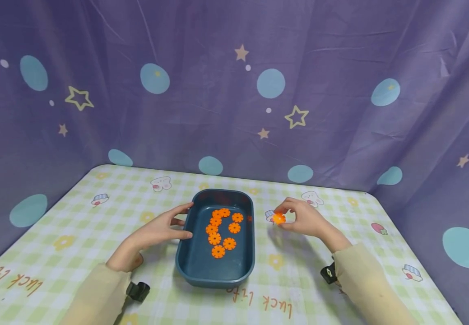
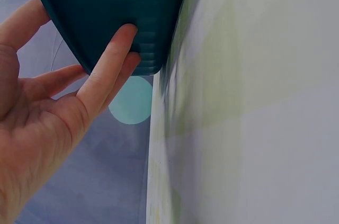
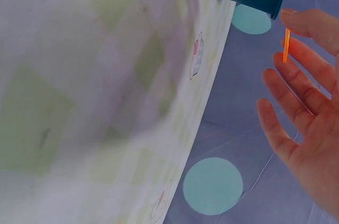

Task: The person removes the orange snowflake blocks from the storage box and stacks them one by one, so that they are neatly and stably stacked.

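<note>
My right hand [image 1: 302, 217] pinches one orange interlocking disc [image 1: 279, 218], a flat toy piece with a notched rim, between thumb and fingers. It is above the table, right of a dark teal tray [image 1: 197, 266]. Edge-on, the pinched disc [image 3: 286, 45] looks thin in the right wrist view, and the other fingers spread out below it. Several more orange discs [image 1: 218, 251] lie on the tray floor, some overlapping. My left hand [image 1: 159, 230] holds the tray's left side, with digits at the rim and two fingertips [image 2: 126, 30] against the outer wall.
A green-and-white checked cloth [image 1: 307, 289] with printed flowers and lettering covers the table. Behind and at the sides hangs a purple curtain [image 1: 218, 126] with dots and stars. Each wrist wears a small black device, such as the one on the left wrist [image 1: 138, 291].
</note>
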Motion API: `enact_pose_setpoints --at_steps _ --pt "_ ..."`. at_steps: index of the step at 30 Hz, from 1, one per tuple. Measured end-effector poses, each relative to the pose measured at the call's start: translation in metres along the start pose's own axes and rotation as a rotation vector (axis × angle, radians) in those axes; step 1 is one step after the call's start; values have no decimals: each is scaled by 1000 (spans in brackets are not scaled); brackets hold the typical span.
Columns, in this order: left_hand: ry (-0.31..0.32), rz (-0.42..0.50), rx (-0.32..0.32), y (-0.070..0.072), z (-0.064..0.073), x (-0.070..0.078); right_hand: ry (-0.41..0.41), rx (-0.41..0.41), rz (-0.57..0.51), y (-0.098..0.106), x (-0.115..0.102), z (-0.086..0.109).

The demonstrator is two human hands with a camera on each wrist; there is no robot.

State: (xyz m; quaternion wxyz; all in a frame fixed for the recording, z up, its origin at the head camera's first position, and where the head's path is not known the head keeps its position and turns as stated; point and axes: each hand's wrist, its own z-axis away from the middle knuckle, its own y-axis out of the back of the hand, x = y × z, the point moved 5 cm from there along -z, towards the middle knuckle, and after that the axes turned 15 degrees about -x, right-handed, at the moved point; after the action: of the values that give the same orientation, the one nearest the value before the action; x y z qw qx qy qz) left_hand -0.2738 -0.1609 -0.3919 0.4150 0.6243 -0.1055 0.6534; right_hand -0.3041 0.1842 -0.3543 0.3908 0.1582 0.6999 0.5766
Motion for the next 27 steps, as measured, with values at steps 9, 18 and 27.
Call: enact_pose_setpoints --at_steps 9,18,27 --pt "-7 11 -4 2 -1 1 -14 10 66 -3 7 4" --pt "-4 21 -3 1 0 1 -30 -1 52 -7 11 6" --pt "-1 12 -3 0 0 -1 -46 -14 23 -12 16 12"
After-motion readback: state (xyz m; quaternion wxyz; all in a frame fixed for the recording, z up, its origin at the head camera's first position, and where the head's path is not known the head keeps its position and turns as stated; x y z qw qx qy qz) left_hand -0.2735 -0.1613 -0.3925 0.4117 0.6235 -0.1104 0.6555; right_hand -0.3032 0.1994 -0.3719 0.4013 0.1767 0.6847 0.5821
